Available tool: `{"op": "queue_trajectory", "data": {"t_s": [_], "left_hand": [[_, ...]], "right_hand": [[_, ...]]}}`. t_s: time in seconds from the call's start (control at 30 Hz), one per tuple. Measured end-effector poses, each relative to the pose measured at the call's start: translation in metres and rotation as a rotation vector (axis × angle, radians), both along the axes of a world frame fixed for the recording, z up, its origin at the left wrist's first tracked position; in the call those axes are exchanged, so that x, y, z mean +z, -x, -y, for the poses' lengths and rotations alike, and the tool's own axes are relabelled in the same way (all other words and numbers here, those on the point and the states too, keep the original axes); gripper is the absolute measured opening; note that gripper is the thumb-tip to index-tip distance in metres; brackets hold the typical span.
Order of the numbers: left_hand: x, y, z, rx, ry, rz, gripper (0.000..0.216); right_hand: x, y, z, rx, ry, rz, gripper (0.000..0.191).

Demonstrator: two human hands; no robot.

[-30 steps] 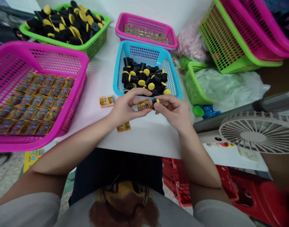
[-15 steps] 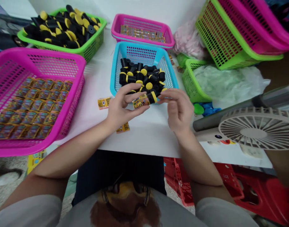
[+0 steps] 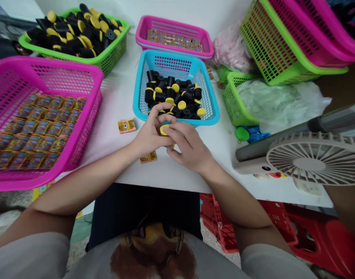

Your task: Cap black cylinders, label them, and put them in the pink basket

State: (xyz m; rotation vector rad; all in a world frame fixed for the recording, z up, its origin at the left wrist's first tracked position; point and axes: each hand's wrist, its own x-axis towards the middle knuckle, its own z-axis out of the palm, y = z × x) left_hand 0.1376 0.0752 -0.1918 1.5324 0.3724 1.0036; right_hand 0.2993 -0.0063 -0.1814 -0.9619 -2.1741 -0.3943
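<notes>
A small black canister with a yellow cap [image 3: 165, 130] is between my hands above the front of the table, its cap facing up. My left hand [image 3: 150, 135] grips it from the left, thumb and fingers curled round. From the right, my right hand [image 3: 192, 147] closes over it, fingers beside the cap and thumb below. A bit of yellow printed wrap shows under the right fingers; most of the canister is hidden. Near my left wrist lie two small stacks of yellow printed cards, one stack [image 3: 126, 126] further left and another stack [image 3: 149, 157] nearer the edge.
Right behind my hands stands a blue basket [image 3: 138, 91] of black canisters with yellow caps. A pink basket [image 3: 97, 77] of printed packets is at left, a green basket [image 3: 123, 38] of canisters behind it. A fan [image 3: 311, 162] juts in at right.
My right hand has moved left and closed on the canister. The canister has turned from lying sideways, printed wrap showing, to cap up, and sits slightly further left.
</notes>
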Motion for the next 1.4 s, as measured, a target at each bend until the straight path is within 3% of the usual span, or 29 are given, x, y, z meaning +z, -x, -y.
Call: {"op": "queue_trajectory", "data": {"t_s": [0.3, 0.53, 0.7, 0.83, 0.93, 1.07, 1.23, 1.4], "left_hand": [[0.011, 0.005, 0.019, -0.420, 0.238, -0.100, 0.074], [0.009, 0.002, 0.029, -0.194, 0.067, -0.034, 0.078], [0.018, 0.006, 0.034, -0.291, 0.030, -0.007, 0.082], [0.019, 0.008, 0.031, -0.348, -0.048, 0.028, 0.082], [0.019, 0.009, 0.029, -0.371, -0.040, -0.010, 0.086], [0.019, 0.006, 0.031, -0.284, 0.038, -0.062, 0.085], [0.013, 0.002, 0.036, -0.151, 0.015, -0.065, 0.084], [0.002, 0.000, 0.043, 0.050, -0.078, -0.007, 0.076]], "right_hand": [[0.006, 0.010, 0.007, 0.003, -0.256, -0.051, 0.027], [0.010, 0.011, 0.009, -0.064, -0.324, 0.071, 0.021], [0.005, 0.002, 0.013, 0.048, -0.245, 0.034, 0.023], [-0.003, -0.006, 0.017, 0.043, -0.039, 0.055, 0.028], [-0.009, -0.007, 0.016, 0.041, 0.010, 0.008, 0.031], [-0.011, -0.004, 0.009, 0.068, -0.034, -0.087, 0.036], [0.001, -0.002, 0.006, 0.055, -0.367, 0.039, 0.024], [0.004, 0.002, 0.005, -0.008, -0.327, 0.083, 0.020]]}}
